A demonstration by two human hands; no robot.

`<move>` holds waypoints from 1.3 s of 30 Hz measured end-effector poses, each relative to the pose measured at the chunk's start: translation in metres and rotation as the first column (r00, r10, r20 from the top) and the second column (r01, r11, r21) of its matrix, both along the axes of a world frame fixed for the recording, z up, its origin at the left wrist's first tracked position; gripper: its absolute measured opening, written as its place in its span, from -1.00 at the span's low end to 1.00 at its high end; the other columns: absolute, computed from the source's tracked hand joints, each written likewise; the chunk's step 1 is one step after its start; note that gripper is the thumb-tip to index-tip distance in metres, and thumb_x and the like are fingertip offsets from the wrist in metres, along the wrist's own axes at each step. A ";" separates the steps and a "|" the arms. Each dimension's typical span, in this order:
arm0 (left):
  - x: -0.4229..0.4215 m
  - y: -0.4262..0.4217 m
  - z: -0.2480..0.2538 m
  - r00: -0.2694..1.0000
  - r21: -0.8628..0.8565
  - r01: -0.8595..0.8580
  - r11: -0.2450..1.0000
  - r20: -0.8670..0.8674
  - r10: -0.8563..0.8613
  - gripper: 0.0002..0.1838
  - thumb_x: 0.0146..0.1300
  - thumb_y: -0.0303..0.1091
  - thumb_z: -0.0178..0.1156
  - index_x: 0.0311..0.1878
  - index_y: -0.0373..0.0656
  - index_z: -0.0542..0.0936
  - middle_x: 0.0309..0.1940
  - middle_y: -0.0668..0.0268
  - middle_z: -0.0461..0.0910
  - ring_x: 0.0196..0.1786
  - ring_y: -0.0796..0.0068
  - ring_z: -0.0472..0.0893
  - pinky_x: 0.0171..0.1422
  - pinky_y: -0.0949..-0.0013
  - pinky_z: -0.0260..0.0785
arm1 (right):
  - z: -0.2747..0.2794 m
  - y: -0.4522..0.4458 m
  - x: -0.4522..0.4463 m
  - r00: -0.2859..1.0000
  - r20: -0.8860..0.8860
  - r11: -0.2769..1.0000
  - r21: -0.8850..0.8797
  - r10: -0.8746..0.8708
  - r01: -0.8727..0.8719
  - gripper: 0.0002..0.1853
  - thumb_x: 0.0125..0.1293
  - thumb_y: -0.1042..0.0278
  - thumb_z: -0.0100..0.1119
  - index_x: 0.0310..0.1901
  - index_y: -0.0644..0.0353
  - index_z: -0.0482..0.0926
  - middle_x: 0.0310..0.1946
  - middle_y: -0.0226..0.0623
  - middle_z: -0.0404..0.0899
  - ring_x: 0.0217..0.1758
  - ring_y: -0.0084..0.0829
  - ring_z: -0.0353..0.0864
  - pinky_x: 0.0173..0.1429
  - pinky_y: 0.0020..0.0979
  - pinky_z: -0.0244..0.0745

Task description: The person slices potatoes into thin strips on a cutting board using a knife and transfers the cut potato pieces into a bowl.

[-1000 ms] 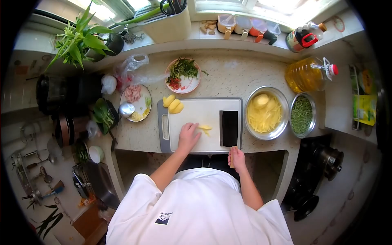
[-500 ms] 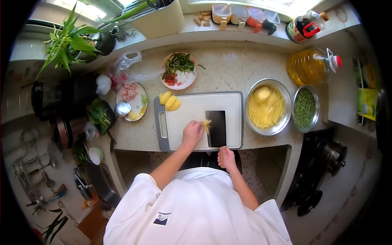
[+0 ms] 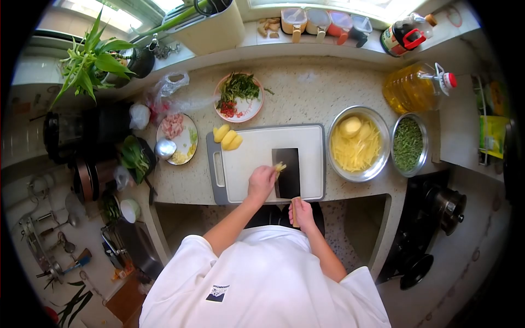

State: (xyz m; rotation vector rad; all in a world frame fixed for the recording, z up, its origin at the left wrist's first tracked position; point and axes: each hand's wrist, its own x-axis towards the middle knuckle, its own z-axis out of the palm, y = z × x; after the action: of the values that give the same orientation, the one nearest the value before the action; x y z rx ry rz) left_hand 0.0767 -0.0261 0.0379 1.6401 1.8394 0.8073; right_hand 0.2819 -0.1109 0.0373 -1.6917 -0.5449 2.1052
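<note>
My right hand (image 3: 304,214) is wrapped round the wooden handle of a cleaver (image 3: 287,172), whose dark, broad blade lies over the right part of the white cutting board (image 3: 249,158). Pinched in the fingers of my left hand (image 3: 262,182) is a small bunch of yellow potato strips (image 3: 280,167), at the blade's left side and partly over it. Several peeled potato pieces (image 3: 228,139) rest at the board's upper left corner. To the right of the board stands a metal bowl (image 3: 333,158) with shredded potato and a whole peeled potato in it.
A bowl of chopped greens (image 3: 408,145) and an oil jug (image 3: 411,87) stand at the right. Behind the board is a plate (image 3: 249,107) of greens and red pepper; a meat plate (image 3: 188,127) with a spoon (image 3: 165,148) is at the left. Spice boxes (image 3: 317,22) line the sill.
The cleaver has shifted slightly to the left on the board. My left hand, with the potato strips, has moved a little down relative to the blade.
</note>
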 end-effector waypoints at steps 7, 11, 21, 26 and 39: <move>0.045 0.045 0.053 0.990 0.185 0.060 0.981 0.117 -0.083 -0.86 0.20 -0.51 0.45 -0.16 -0.15 0.78 -0.30 0.19 0.72 -0.23 0.10 0.69 -0.13 0.12 0.56 | 0.072 0.030 0.030 0.988 0.091 0.990 0.064 -0.128 0.123 -0.46 0.69 -0.15 -0.03 -0.26 0.22 0.51 -0.63 -0.35 0.47 -0.67 -0.49 0.46 -0.58 -0.42 0.42; 0.100 0.090 0.086 0.953 0.298 0.177 0.938 0.187 -0.239 -0.83 0.22 -0.50 0.45 -0.11 -0.16 0.79 -0.28 0.19 0.72 -0.23 0.12 0.69 -0.15 0.16 0.55 | 0.110 0.047 0.071 0.952 0.140 0.950 0.203 -0.270 0.240 -0.45 0.67 -0.19 -0.02 -0.26 0.20 0.50 -0.63 -0.36 0.47 -0.67 -0.52 0.47 -0.60 -0.44 0.44; 0.190 0.138 0.083 0.858 0.434 0.444 0.784 0.047 -0.512 -0.53 0.26 -0.54 0.33 0.26 -0.25 0.64 0.18 0.05 0.66 0.24 -0.05 0.65 0.35 0.07 0.53 | 0.140 0.085 0.137 0.840 0.295 0.886 0.246 -0.455 0.394 -0.54 0.67 -0.02 0.08 -0.32 0.20 0.51 -0.63 -0.40 0.48 -0.67 -0.60 0.44 -0.59 -0.51 0.38; 0.199 0.134 0.088 0.657 0.302 0.716 0.629 0.012 -0.753 -0.28 0.31 -0.36 0.33 0.49 -0.45 0.37 0.54 -0.13 0.35 0.60 -0.15 0.34 0.67 -0.03 0.22 | 0.137 0.089 0.141 0.844 0.262 0.879 0.239 -0.468 0.413 -0.56 0.66 0.01 0.11 -0.32 0.20 0.52 -0.64 -0.40 0.47 -0.69 -0.60 0.43 -0.61 -0.51 0.36; 0.197 0.113 0.092 0.668 0.169 0.740 0.651 -0.072 -0.741 -0.28 0.42 -0.14 0.28 0.52 -0.37 0.39 0.58 -0.01 0.34 0.64 -0.04 0.30 0.67 -0.15 0.14 | 0.136 0.095 0.160 0.860 0.300 0.905 0.241 -0.412 0.350 -0.55 0.68 -0.03 0.07 -0.31 0.17 0.51 -0.63 -0.42 0.48 -0.68 -0.62 0.43 -0.61 -0.52 0.37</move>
State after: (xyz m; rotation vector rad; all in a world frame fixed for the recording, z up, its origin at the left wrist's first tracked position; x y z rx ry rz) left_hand 0.2737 0.0871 0.1301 2.2571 0.9070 0.5957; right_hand 0.4416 -0.0162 0.1734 -1.8908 -0.4327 1.4466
